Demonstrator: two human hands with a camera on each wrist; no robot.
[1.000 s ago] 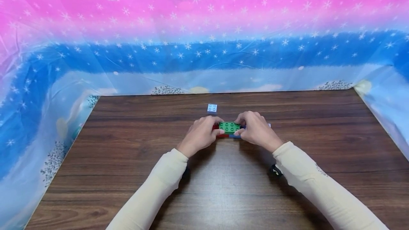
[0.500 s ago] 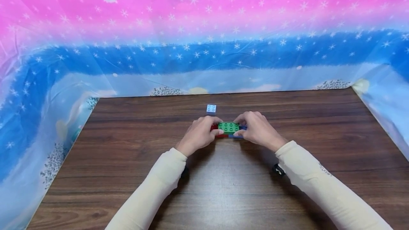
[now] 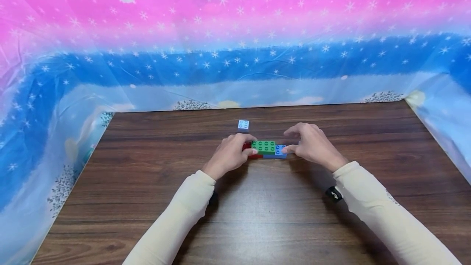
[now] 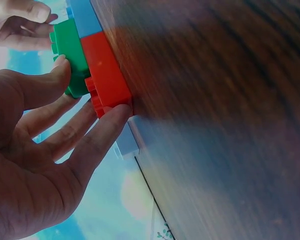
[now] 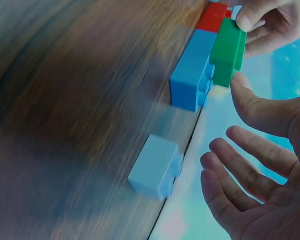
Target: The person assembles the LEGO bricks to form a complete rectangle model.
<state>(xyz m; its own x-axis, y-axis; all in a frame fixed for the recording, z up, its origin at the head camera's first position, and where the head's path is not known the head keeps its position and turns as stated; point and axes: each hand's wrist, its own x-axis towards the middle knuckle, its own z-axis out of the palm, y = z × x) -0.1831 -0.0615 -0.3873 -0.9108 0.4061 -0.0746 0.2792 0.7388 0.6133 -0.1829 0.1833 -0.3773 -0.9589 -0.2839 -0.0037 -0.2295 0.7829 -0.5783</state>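
A green toy building brick bridges the tops of a red brick and a blue brick, which stand end to end on the table. My left hand pinches the green brick's left end between thumb and a finger. In the left wrist view another fingertip touches the red brick's end. To the right, my right hand holds nothing, its fingers spread and relaxed. In the right wrist view its thumb is close to the green brick; I cannot tell whether they touch.
A pale four-stud brick stands farther back on the brown wooden table. Another pale brick lies near the right hand, mostly hidden behind it in the head view. A snowflake-printed cloth hangs beyond the table's back edge.
My right hand has let go of the bricks and moved right, its fingers opening, which uncovers the blue brick's right end. The left hand keeps its place on the green brick.
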